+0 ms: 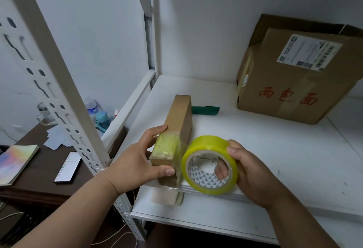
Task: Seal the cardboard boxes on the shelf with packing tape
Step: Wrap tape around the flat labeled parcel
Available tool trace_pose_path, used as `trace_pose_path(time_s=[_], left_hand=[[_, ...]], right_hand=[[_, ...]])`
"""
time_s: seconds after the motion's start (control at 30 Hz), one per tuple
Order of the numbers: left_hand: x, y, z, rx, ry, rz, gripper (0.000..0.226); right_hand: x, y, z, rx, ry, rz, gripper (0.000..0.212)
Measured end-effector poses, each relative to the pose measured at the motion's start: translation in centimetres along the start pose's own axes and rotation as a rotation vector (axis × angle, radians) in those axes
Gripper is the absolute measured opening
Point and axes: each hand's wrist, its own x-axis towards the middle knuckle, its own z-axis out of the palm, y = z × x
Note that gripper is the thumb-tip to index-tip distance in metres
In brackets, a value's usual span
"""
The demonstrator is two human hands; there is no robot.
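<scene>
A narrow cardboard box [179, 121] stands on edge at the front left of the white shelf [275, 149]. Yellowish tape covers its near end. My left hand [137, 161] grips that near end, fingers on the left face and thumb on the front. My right hand [249, 173] holds a roll of yellow packing tape [210, 165], thumb on the outer rim and fingers through the core. A strip of tape runs from the roll onto the box. A large cardboard box [294, 82] with a shipping label and red characters sits at the back right.
A dark green object [205, 109] lies behind the narrow box. A perforated white shelf post [59, 82] rises at the left. Beyond it, a dark desk [39, 173] holds a phone [67, 167], a notebook [15, 161], papers and bottles [98, 114].
</scene>
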Motion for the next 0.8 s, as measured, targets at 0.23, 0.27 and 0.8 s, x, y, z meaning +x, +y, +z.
trace_pose_path(time_s=[0.23,0.27,0.8], left_hand=[[-1.2,0.1,1.8,-0.308,0.088,-0.063,0.085],[-1.5,0.0,2.4,-0.389,0.082,-0.093,0.082],[-2.0,-2.4,1.9,0.101,-0.138,-0.212,0.106]], right_hand=[[0.6,-2.3,1.4,-0.162,0.034,-0.027,0.044],[0.7,-2.9,1.5,-0.198,0.048,-0.027,0.043],[3.4,-5.7,5.2,-0.913,0.058,-0.024,0.042]])
